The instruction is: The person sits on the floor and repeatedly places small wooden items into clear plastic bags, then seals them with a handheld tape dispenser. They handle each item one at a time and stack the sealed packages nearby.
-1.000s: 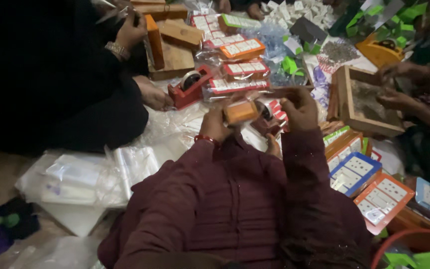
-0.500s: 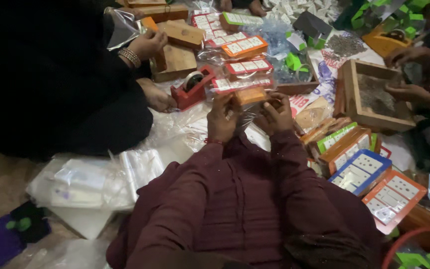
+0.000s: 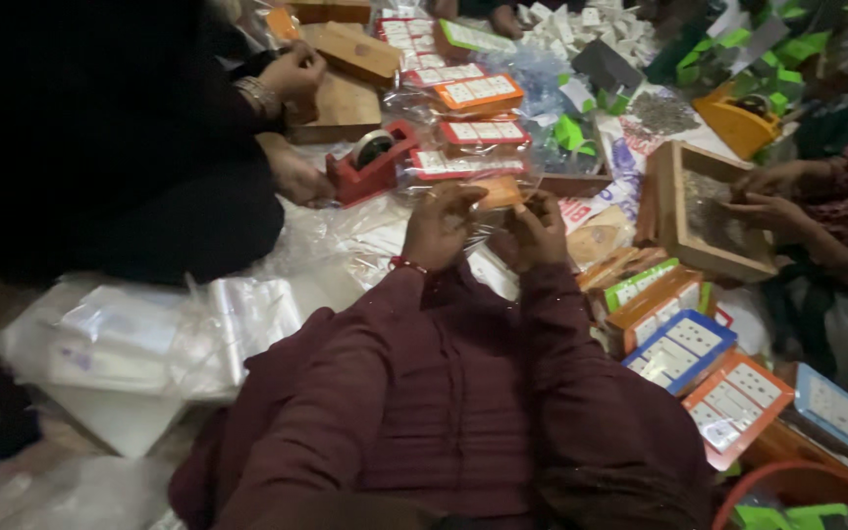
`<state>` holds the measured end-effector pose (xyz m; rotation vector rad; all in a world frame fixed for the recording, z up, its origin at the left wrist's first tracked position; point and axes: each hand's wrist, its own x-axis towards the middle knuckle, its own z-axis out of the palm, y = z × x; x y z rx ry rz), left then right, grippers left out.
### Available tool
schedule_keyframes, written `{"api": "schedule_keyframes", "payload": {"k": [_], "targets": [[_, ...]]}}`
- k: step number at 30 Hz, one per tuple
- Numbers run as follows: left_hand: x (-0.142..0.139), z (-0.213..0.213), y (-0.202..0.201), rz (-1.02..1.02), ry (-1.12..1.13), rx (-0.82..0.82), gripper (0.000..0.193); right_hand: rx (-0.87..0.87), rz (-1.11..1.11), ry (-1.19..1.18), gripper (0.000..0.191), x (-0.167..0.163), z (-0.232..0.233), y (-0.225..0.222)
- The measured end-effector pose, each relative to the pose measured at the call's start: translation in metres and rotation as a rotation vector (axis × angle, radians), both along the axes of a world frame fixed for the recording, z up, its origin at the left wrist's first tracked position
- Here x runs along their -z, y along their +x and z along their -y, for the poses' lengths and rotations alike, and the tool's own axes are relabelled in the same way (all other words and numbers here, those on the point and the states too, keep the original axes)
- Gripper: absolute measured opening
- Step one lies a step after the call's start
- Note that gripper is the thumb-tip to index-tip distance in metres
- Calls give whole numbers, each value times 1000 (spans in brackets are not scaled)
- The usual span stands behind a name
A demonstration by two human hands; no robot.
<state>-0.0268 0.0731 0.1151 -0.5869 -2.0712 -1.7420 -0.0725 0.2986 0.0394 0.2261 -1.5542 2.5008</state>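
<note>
My left hand (image 3: 439, 228) and my right hand (image 3: 532, 231) are raised together in front of me, both closed on a small orange box (image 3: 499, 192) wrapped in clear plastic. My maroon sleeves fill the lower middle of the view. Just beyond my hands lies a red tape dispenser (image 3: 370, 162) on crinkled clear plastic sheets.
A person in black at the left handles wooden boxes (image 3: 345, 88). Another person's hands (image 3: 768, 196) at the right reach into a wooden tray (image 3: 674, 211). Wrapped orange and red card boxes (image 3: 478, 93) lie ahead; several coloured boxes (image 3: 684, 344) are stacked at my right. A pile of plastic bags (image 3: 139, 334) lies left.
My hands have drawn closer together around the orange box and turned it. The person in black has moved a hand onto the wooden boxes.
</note>
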Motion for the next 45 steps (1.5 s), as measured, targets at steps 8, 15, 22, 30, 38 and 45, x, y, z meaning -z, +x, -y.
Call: {"api": "schedule_keyframes", "payload": {"k": [8,15,22,30,38,45], "targets": [[-8,-1,2,87,54,34,44,-29,-27,-18,35,-19,21,14],[-12,3,2,52,16,42,36,-44,-40,-42,31,-21,22,15],[2,-10,-5,229,311,-12,20,-29,-20,48,38,-24,28,21],[-2,-16,2,197,210,-120,35,-48,-111,143,51,-27,36,24],[1,-12,5,155,99,-172,51,-69,-161,337,61,-39,46,38],[0,-11,-1,38,67,-196,56,6,-258,552,62,-58,51,47]]}}
